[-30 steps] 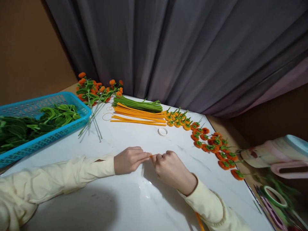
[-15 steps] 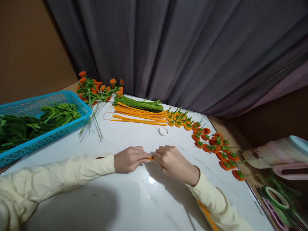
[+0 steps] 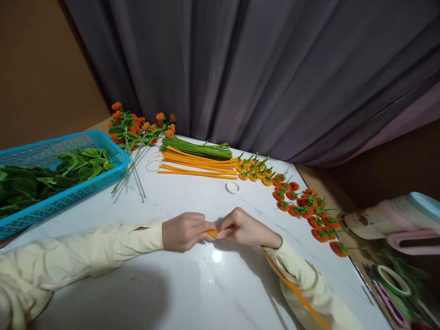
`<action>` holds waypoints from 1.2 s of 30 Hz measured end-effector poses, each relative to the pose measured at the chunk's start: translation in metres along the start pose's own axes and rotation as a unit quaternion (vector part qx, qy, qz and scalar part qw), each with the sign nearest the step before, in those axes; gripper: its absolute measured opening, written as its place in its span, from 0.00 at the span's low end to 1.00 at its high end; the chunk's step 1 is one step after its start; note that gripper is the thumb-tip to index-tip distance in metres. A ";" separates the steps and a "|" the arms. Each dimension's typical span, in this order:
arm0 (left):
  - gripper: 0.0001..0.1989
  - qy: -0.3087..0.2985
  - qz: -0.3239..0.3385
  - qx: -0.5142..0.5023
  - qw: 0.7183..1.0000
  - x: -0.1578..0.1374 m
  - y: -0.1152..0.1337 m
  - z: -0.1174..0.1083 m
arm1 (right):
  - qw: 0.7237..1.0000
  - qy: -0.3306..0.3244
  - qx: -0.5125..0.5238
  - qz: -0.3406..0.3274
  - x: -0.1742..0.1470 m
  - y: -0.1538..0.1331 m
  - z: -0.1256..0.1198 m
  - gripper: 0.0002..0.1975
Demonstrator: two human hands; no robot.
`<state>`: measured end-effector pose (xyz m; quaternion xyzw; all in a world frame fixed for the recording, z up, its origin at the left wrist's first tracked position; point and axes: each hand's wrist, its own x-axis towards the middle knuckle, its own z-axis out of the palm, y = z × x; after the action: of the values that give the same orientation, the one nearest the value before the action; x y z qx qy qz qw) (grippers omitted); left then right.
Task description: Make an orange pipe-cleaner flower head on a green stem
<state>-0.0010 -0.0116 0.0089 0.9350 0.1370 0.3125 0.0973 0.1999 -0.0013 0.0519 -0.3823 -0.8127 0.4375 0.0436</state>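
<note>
Between my two hands, above the white tabletop, is a small orange piece that looks like bent pipe cleaner (image 3: 212, 233). My left hand (image 3: 187, 231) pinches it from the left, fingers closed. My right hand (image 3: 242, 228) grips its other end with thumb and forefinger. Long orange strands (image 3: 295, 291) run from under my right wrist along the cream sleeve; whether they join the held piece is hidden. Just beyond the hands lies a white ring of tape (image 3: 233, 187). Orange pipe cleaners (image 3: 199, 160) and green ones (image 3: 195, 147) are bundled farther back.
A blue basket (image 3: 65, 195) of green leaves stands left. Finished orange flowers (image 3: 132, 128) lie at the back left. Yellow flower heads (image 3: 254, 175) and darker orange ones (image 3: 319, 234) line the right. A tumbler (image 3: 381, 217), green tape (image 3: 392, 280) and scissors (image 3: 390, 302) sit far right.
My right hand has rolled so its thumb side shows, and more of the orange piece is visible between the hands. The orange strands on the right sleeve have shifted into fuller view.
</note>
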 end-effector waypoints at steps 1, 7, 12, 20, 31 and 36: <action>0.09 0.000 -0.008 0.008 1.000 0.000 0.000 0.001 | 0.999 -0.013 0.038 0.014 0.001 0.002 -0.001 0.12; 0.10 -0.008 -0.020 0.075 0.997 -0.003 -0.001 0.004 | 0.982 -0.058 0.175 0.039 0.004 0.011 -0.004 0.12; 0.11 -0.024 -0.068 0.028 0.997 -0.003 0.002 0.000 | 0.963 -0.075 0.255 0.032 0.005 0.014 -0.001 0.14; 0.10 0.021 -0.073 -0.043 0.996 0.000 0.001 -0.003 | 0.930 -0.127 0.346 0.006 0.006 0.019 -0.001 0.17; 0.10 0.057 -0.042 -0.078 0.994 -0.001 -0.001 -0.003 | 0.948 -0.087 0.307 -0.020 0.009 0.025 0.008 0.19; 0.09 0.083 -0.043 -0.063 0.994 -0.002 0.000 -0.004 | 0.929 -0.066 0.363 -0.024 0.009 0.024 0.016 0.19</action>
<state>-0.0049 -0.0125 0.0105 0.8910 0.1645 0.3927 0.1576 0.2007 0.0020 0.0222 -0.2910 -0.6083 0.7258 0.1358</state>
